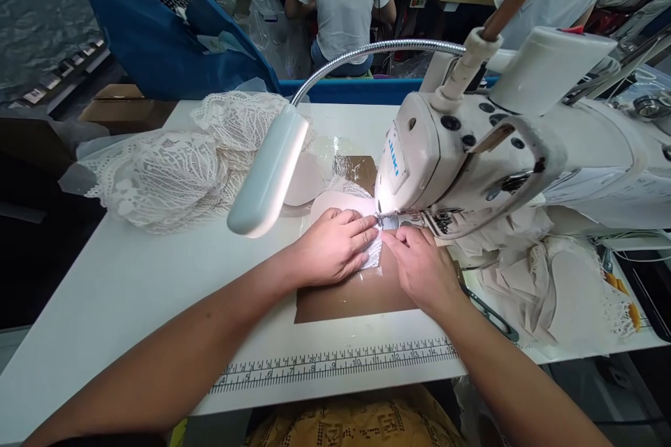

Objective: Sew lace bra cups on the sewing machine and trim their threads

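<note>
I have the left hand (338,244) lying open, palm down, on the lace piece (372,258), at centre beside the needle of the sewing machine (414,154). The right hand (427,269) comes in from three o'clock, index finger at the lace's edge; whether it grips, I can't tell. From the left hand, I see the lamp (267,174) at ten o'clock and the ruler (335,367) at six.

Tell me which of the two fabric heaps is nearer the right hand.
The heap beside the sewing machine, right of the right hand; the other, a lace heap, lies farther off, left of the lamp.
</note>
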A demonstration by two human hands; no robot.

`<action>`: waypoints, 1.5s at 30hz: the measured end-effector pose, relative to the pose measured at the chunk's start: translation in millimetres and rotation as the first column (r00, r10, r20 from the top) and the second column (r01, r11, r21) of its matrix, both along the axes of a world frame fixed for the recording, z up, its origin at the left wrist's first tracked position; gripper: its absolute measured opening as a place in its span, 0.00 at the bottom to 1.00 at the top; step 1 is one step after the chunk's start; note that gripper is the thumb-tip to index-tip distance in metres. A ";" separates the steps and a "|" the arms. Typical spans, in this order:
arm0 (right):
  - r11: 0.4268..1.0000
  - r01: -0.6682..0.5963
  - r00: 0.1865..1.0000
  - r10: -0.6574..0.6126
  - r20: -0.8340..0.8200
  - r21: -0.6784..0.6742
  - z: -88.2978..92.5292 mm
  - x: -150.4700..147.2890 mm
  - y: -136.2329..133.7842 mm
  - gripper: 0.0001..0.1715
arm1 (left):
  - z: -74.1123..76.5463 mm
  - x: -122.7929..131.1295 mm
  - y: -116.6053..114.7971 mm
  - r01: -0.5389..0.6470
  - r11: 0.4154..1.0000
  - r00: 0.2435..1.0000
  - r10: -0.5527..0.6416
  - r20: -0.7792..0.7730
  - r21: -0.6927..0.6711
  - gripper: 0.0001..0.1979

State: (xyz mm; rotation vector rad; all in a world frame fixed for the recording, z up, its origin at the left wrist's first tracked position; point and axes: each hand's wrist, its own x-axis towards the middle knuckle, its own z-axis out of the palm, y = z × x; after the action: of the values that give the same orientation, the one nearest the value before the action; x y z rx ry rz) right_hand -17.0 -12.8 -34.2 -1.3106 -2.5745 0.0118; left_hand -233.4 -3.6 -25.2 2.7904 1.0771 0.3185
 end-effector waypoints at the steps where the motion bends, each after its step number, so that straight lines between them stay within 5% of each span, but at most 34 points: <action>1: 1.000 -0.007 1.000 0.007 -0.004 -0.006 0.2 1.2 -0.4 0.26 | -0.4 -0.8 -0.4 -0.002 1.000 1.000 0.002 0.009 0.000 0.21; 15: 0.949 -0.280 0.957 0.264 -0.123 -0.142 -1.8 17.1 -9.1 0.23 | -2.6 -8.4 -7.2 0.121 0.992 0.986 -0.117 0.119 -0.032 0.15; 26: 0.940 -0.302 0.952 0.290 -0.097 -0.161 -1.6 18.4 -9.6 0.24 | -2.8 -7.6 -6.6 0.163 0.986 0.978 -0.156 0.140 -0.036 0.14; 35: 0.968 -0.239 0.942 0.212 -0.261 -0.076 -3.8 18.6 -11.7 0.24 | -0.1 -6.7 -7.7 0.163 0.986 0.984 -0.160 0.079 -0.030 0.14; 45: 0.966 -0.245 0.960 0.229 -0.160 -0.085 -2.9 15.6 -11.3 0.25 | -0.2 -7.7 -7.4 0.161 0.986 0.981 -0.155 0.119 -0.042 0.14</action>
State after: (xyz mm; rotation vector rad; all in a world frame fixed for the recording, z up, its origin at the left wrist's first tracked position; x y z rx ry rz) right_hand -1.4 -24.1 -37.1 -0.9832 -2.6143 0.2811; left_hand -241.1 -11.1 -25.4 2.7520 0.8202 0.4217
